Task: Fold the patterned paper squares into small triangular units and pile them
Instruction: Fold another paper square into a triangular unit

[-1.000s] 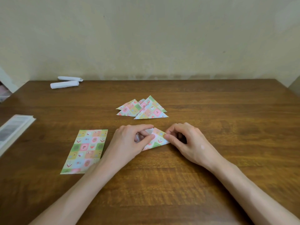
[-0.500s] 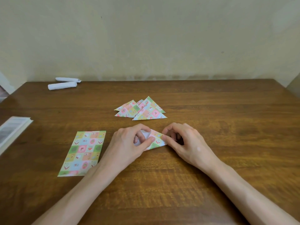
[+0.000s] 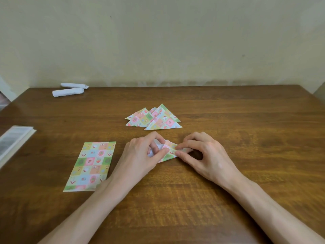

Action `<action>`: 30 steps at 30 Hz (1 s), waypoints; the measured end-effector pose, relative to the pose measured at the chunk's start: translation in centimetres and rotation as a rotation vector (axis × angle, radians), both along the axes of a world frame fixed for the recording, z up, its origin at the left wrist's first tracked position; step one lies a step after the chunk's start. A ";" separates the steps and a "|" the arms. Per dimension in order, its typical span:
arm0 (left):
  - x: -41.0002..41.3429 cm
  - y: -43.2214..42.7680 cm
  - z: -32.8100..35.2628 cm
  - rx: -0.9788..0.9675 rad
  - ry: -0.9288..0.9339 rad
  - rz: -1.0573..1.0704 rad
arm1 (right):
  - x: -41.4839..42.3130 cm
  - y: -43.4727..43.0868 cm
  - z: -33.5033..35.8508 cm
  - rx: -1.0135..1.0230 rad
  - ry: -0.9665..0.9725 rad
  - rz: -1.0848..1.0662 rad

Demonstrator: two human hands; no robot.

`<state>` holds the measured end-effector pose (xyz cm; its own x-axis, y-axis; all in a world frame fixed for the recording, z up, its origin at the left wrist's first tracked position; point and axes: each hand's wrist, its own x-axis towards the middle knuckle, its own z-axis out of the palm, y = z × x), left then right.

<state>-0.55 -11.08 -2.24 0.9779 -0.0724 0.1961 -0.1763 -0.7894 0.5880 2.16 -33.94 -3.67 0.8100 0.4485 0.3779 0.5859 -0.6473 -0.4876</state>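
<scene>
1. Unit (image 3: pixel 169 153): a small patterned paper, part-folded. It lies on the table (image 3: pixel 246 173) near the middle, a little toward the near edge.
2. Left hand (image 3: pixel 140 155): thumb and curled fingers pinch the left part of the unit. White underside shows between those fingers.
3. Right hand (image 3: pixel 207 159): thumb and forefinger pinch the unit's right tip, and the other fingers are curled above the table.
4. Relation: the unit lies between the two hands. Its long axis runs left to right, with the right end slightly nearer the far edge. Both hands touch it, so we rate neither as nearer. We judge the coming crease needs one hand to pin while the other presses along this axis.
5. Look of the unit: thin and flat, with pastel checks of pink, green, yellow and blue carrying small pictures. It is blurred, so we cannot tell the exact fold lines.
6. Pile (image 3: pixel 158 120): several finished triangles in the same pattern, overlapping. They sit just beyond the hands toward the far edge, apart from the unit.
7. Sheet (image 3: pixel 91 166): a flat patterned rectangle toward the left edge, just beside the left forearm. We cannot tell whether it is one sheet or a stack.
8. Rest: two white rolls (image 3: pixel 68 91) by the far left corner, and a booklet (image 3: pixel 14 140) at the left edge.
</scene>
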 end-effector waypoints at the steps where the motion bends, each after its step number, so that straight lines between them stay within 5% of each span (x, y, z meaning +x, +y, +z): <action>1: 0.0 0.0 0.0 0.006 -0.001 -0.002 | 0.0 0.0 0.0 -0.007 -0.004 0.001; 16: 0.1 0.5 -1.2 0.071 -0.134 -0.025 | 0.3 0.0 -0.7 -0.055 -0.079 0.022; 30: 0.2 3.1 -0.6 0.282 -0.173 -0.297 | 0.3 0.1 -0.9 -0.069 -0.102 0.005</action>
<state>-0.38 -8.02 -2.85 0.8612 -0.4194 0.2870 -0.4965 -0.8150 0.2987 2.42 -33.87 -4.54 0.7665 0.4801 0.4265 0.6336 -0.6740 -0.3799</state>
